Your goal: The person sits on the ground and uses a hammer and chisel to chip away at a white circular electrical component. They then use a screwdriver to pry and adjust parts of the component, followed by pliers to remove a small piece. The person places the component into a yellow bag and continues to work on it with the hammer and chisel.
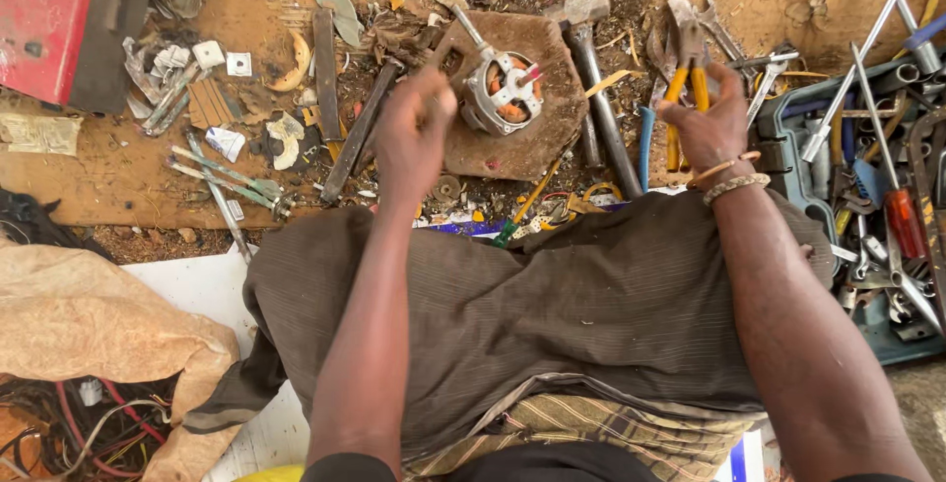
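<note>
right hand (711, 125) clenches yellow-handled pliers (686, 78) at the grips, just left of the tool tray (788, 137). left hand (412, 137) blurred, fingers curled, cannot tell if grasping. farther, motor stator (503, 93) lies mid wooden block (517, 98): likely heavy, rigid; take by metal frame, not windings.

Yellow, red and rust around me

My pliers (687, 88) have yellow handles; far left sits a red box (44, 19); my trousers (552, 314) are brown, finely striped.
</note>
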A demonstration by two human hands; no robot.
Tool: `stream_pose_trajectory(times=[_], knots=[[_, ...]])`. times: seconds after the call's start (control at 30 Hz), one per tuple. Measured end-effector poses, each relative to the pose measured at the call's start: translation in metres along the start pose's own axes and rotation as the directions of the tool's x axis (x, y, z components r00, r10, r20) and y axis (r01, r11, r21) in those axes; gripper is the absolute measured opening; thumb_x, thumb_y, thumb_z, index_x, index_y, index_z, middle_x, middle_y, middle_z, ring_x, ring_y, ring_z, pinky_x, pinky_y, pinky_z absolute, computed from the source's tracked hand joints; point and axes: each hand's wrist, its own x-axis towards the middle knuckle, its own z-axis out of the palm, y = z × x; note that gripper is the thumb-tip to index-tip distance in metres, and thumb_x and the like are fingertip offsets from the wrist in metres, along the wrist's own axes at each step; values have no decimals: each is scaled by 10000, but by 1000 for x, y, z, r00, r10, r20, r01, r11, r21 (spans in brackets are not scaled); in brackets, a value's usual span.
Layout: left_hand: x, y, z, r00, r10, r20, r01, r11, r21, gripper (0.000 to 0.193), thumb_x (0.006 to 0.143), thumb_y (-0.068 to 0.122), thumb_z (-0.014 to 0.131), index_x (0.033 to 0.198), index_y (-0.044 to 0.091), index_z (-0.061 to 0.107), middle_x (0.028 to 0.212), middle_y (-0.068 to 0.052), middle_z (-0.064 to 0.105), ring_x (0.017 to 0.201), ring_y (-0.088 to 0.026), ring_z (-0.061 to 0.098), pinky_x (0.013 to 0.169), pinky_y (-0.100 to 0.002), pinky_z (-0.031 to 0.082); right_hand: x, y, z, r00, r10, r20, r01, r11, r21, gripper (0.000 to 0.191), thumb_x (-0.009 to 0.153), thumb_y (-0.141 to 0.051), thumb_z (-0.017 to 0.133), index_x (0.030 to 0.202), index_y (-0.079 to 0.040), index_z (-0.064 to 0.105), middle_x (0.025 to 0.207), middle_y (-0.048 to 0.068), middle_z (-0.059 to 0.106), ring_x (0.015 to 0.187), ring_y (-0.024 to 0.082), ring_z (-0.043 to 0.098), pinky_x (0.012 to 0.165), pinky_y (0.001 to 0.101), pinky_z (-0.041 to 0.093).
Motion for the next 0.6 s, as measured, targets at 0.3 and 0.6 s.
stream_pose_trajectory(times=[0.3,0.6], knots=[[1,-26,25,957,206,202,-249,944,218,880,914,710,583,1532,86,519,1566,-142,533,1548,-365,317,1282,-575,257,-17,-2,-3,953,-303,-24,273,886,-375,478,932,-42,794,1357,15,581,1262,218,623,1053,278,697,887,388,606],[4,-30,37,958,194,212,-256,913,319,1262,590,556,999,1552,66,344,1553,-169,496,1502,-334,347,1253,-578,200,-81,-76,98,900,-418,127,398,904,156,509,1030,-223,708,1457,-30,509,1353,157,657,1177,232,688,957,365,618]])
